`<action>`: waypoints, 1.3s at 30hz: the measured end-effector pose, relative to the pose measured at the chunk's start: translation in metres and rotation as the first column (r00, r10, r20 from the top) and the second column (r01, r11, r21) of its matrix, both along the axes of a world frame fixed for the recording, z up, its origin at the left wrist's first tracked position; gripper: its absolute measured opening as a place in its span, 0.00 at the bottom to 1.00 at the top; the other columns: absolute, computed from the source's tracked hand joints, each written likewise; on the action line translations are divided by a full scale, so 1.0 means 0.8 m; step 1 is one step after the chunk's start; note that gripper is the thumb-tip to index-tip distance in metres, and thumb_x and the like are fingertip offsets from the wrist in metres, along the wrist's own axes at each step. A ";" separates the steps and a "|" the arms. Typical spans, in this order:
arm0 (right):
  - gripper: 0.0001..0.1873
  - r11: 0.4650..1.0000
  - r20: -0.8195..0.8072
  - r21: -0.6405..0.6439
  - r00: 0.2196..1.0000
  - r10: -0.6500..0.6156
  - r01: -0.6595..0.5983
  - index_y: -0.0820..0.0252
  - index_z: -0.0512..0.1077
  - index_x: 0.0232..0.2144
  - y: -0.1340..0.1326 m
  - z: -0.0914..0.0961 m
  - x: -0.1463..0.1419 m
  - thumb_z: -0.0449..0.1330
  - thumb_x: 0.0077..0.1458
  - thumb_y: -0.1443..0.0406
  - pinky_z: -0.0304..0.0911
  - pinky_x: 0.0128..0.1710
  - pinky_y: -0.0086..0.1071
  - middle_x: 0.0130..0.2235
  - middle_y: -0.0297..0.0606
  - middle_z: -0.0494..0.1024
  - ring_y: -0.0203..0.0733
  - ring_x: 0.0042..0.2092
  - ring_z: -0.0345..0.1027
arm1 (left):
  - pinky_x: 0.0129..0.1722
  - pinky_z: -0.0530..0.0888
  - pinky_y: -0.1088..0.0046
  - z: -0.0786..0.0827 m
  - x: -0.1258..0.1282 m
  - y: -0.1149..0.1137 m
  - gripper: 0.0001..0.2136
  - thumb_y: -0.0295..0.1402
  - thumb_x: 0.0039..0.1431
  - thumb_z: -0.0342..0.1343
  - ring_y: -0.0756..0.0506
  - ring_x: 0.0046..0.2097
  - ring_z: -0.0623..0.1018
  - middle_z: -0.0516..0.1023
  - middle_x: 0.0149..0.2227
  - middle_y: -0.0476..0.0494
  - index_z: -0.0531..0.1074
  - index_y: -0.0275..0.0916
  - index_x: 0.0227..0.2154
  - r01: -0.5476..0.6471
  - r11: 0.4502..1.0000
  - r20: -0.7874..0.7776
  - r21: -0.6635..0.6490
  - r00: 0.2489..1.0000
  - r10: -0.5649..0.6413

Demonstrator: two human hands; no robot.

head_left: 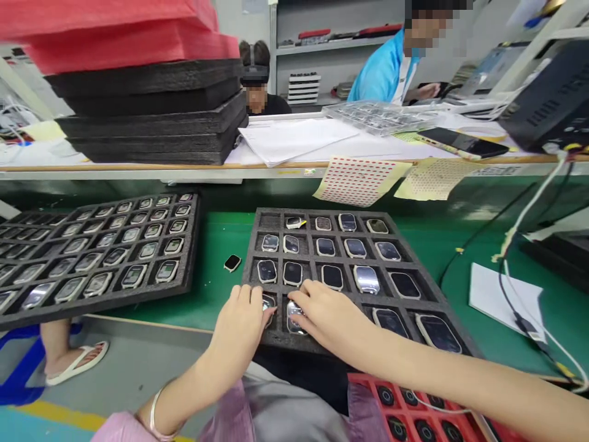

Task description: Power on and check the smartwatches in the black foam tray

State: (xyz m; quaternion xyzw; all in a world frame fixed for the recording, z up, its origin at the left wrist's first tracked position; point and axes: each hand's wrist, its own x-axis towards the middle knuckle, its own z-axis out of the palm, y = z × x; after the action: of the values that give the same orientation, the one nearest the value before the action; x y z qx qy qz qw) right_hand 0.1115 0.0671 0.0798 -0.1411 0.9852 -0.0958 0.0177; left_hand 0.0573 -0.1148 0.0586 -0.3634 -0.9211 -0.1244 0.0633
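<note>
A dark foam tray (294,342) of square-faced smartwatches lies in front of me on the green bench. My left hand (239,319) is at its front left compartment, with fingers and thumb curled round a smartwatch (268,301) that they mostly cover. In the neighbouring compartment, my right hand (324,310) pinches another smartwatch (294,314) between thumb and fingers. That watch's face shows partly beside the fingers. A single watch (232,263) lies on the green mat left of the tray. A yellow tag marks one watch (294,223) in the back row.
Another filled watch tray (196,245) rests at the left. Black foam trays (151,132) with red ones on top are stacked on the shelf. A phone (462,143), papers (299,138) and sticker sheets (361,180) are there too. Cables (510,245) hang right; a red tray (381,411) sits below. Two people are opposite.
</note>
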 end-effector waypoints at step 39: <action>0.27 0.056 0.493 -0.864 0.817 0.298 0.501 0.57 0.63 0.56 0.048 0.001 -0.013 0.63 0.56 0.60 0.66 0.27 0.27 0.38 0.40 0.73 0.36 0.31 0.71 | 0.27 0.63 0.78 -0.005 -0.014 0.028 0.08 0.28 0.55 0.52 0.53 0.26 0.62 0.61 0.27 0.55 0.61 0.40 0.38 -0.356 0.698 0.755 0.621 0.510 -0.411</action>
State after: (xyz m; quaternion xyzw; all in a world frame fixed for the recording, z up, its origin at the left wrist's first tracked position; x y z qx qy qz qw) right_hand 0.1012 0.1058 0.0809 -0.0030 0.5955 -0.7790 0.1963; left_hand 0.0459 -0.0923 0.0547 -0.2127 -0.6929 -0.6349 -0.2674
